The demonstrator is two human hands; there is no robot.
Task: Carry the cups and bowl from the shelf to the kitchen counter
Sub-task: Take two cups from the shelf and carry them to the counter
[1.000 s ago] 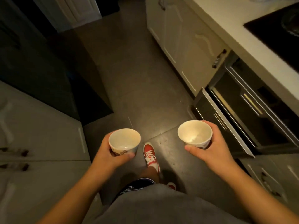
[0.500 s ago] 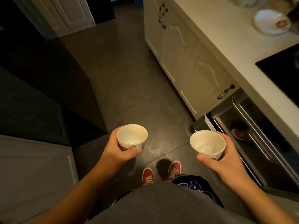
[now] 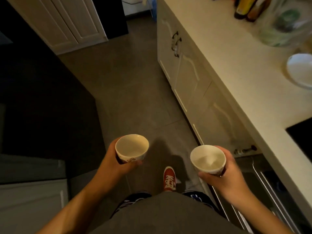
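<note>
Held level at waist height so neither tips, a small white patterned ceramic cup [image 3: 132, 148] sits clasped in the left hand [image 3: 113, 163] and a plain-looking twin cup [image 3: 208, 159] in the right hand [image 3: 225, 179], both short of the pale stone kitchen counter [image 3: 233, 68] ahead-right.

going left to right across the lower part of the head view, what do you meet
left hand → cup in the left hand → red shoe → cup in the right hand → right hand → counter edge
</note>
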